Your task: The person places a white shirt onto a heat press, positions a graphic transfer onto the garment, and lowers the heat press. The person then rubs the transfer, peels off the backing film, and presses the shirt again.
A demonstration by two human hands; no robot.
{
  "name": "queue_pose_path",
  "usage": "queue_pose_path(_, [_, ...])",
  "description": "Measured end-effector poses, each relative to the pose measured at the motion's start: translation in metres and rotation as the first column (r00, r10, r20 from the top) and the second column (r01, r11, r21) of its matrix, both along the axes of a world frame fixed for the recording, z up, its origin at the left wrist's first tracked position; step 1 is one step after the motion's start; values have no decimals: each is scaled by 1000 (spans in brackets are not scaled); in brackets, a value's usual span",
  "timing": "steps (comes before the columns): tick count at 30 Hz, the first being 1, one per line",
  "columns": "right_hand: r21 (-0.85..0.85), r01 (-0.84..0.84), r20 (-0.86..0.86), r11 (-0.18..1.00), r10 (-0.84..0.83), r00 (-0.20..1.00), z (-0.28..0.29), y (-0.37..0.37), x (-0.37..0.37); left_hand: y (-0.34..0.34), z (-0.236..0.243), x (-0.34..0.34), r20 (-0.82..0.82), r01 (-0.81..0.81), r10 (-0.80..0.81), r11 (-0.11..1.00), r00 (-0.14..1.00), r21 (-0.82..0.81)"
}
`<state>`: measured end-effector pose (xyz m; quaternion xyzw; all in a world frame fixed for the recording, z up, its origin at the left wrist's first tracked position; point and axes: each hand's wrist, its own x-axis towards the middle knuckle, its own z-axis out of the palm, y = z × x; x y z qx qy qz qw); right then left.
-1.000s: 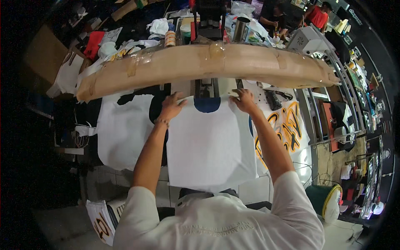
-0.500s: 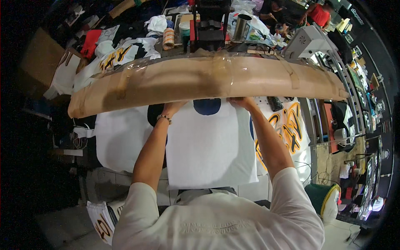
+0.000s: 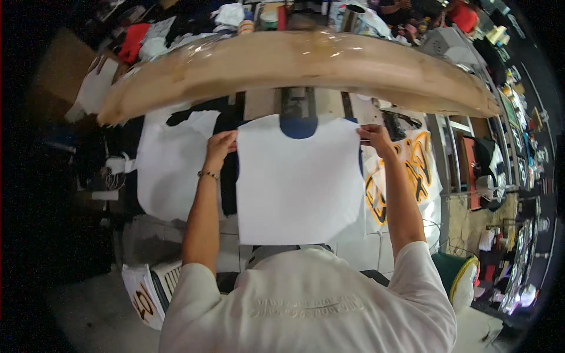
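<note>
A white cut shirt panel (image 3: 299,182), with a scooped neckline and dark blue cloth (image 3: 298,127) showing in the neck opening and along its edges, lies flat in front of me. My left hand (image 3: 221,147), a bracelet on its wrist, is closed on the panel's left shoulder corner. At the right shoulder corner, my right hand (image 3: 375,139) pinches the cloth edge between thumb and fingers. Left of the panel lies another white cloth piece (image 3: 173,170) over black material. To the right is white cloth with orange and black lettering (image 3: 406,176).
A long, tape-wrapped brown cardboard cover (image 3: 294,65) spans the space above and beyond my hands. Clothes and supplies pile up behind it, with a metal cup (image 3: 352,19) among them. Metal rails (image 3: 462,147) stand at right. A green-and-yellow rimmed bin (image 3: 456,276) is at lower right.
Both hands have come back from under the cardboard cover and moved apart to the panel's shoulder corners. The neckline and shoulders now show in full. The cover sits higher in view.
</note>
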<state>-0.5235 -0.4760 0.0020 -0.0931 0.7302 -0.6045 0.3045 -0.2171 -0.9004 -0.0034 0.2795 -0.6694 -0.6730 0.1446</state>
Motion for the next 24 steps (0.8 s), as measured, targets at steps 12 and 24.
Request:
queue_pose_path(12, [-48, 162, -25, 986, -164, 986, -1, -6, 4, -3, 9, -20, 59, -150, 151, 988, 987, -23])
queue_pose_path(24, [-94, 272, -17, 958, -275, 961, 1, 27, 47, 21, -4, 35, -20, -169, 171, 982, 985, 83])
